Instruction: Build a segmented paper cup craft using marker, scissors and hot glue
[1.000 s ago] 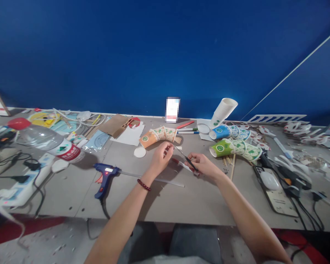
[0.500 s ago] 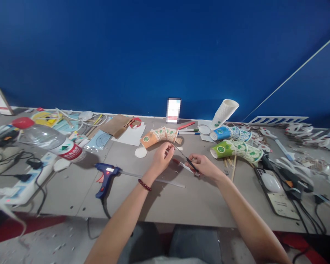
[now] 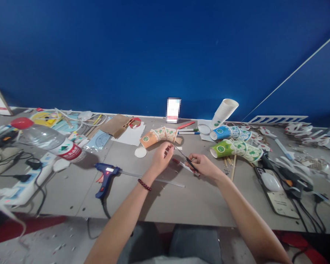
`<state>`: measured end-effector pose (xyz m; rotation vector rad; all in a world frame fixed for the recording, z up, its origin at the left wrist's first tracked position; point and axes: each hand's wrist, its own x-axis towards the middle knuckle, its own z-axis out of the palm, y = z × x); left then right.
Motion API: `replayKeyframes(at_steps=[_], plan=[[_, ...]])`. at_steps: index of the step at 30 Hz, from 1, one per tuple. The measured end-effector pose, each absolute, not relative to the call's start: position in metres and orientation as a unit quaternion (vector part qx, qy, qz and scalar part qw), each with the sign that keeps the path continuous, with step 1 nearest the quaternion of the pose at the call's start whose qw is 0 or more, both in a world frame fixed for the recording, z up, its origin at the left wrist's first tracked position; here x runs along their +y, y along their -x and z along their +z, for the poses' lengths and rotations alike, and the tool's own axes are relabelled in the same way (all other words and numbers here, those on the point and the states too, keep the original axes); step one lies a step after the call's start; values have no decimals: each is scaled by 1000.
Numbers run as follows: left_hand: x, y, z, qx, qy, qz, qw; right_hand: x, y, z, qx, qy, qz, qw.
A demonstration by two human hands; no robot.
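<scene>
My right hand (image 3: 202, 165) is closed on a slim tool with a dark handle (image 3: 191, 163), whose thin metal tip points up and left toward my other hand. My left hand (image 3: 163, 156) has its fingers pinched together near that tip; whatever they hold is too small to make out. Just beyond the hands lies a curved tube of orange-patterned paper cups (image 3: 150, 138). A red and white item (image 3: 180, 162) rests on the table below the tool. The white paper disc (image 3: 140, 152) lies left of my left hand.
A blue glue gun (image 3: 107, 178) and a large bottle (image 3: 55, 143) stand at the left. Green (image 3: 231, 150) and blue (image 3: 221, 132) cup tubes, a leaning cup stack (image 3: 225, 110) and a phone (image 3: 277, 194) with a white mouse are at the right.
</scene>
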<state>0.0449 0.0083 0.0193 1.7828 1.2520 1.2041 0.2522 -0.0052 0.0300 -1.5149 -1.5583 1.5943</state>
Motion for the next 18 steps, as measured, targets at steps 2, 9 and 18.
replayKeyframes(at_steps=[2, 9, 18], plan=[[9, -45, 19, 478, -679, 458, 319, -5, -252, 30, -565, 549, 575, 219], [8, -46, 20, 470, -678, 469, 316, -6, -252, 31, -561, 554, 574, 222], [22, -32, 3, 560, -678, 424, 216, -4, -251, 30, -545, 547, 581, 256]])
